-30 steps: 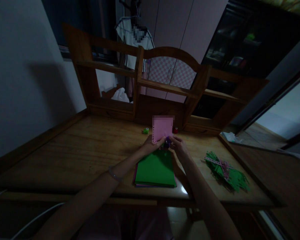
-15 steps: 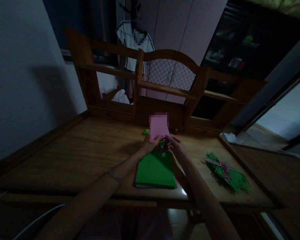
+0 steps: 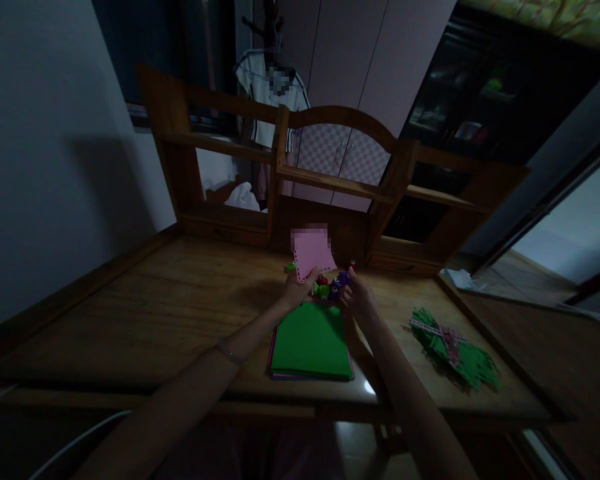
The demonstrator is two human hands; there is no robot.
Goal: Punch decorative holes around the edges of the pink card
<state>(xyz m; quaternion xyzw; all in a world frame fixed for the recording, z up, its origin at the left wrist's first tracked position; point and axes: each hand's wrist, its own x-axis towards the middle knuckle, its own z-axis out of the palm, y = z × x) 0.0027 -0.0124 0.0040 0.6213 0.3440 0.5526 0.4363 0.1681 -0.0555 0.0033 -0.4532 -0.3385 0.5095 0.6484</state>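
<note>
My left hand (image 3: 296, 291) pinches the lower edge of a pink paper sheet (image 3: 313, 252), held upright above the desk, with a row of small holes or notches along its left and bottom edges. My right hand (image 3: 359, 293) is closed around a small purple craft punch (image 3: 345, 276), just right of the sheet and apart from it. Between my hands sit several small coloured pieces, among them a green one (image 3: 323, 292) and a red one (image 3: 323, 280); their details are dim. Nearest me lies a stack of green paper (image 3: 313, 343), with other colours under it.
Cut green paper strips (image 3: 473, 363) lie on the right of the wooden desk (image 3: 190, 300), with pink perforated strips on top. A green piece (image 3: 291, 267) and a red piece (image 3: 352, 265) stand at the back. A wooden shelf (image 3: 330, 177) rises behind.
My right hand and the purple punch have moved right, away from the pink sheet. The sheet has shifted slightly left and tilted in my left hand, uncovering the small pieces.
</note>
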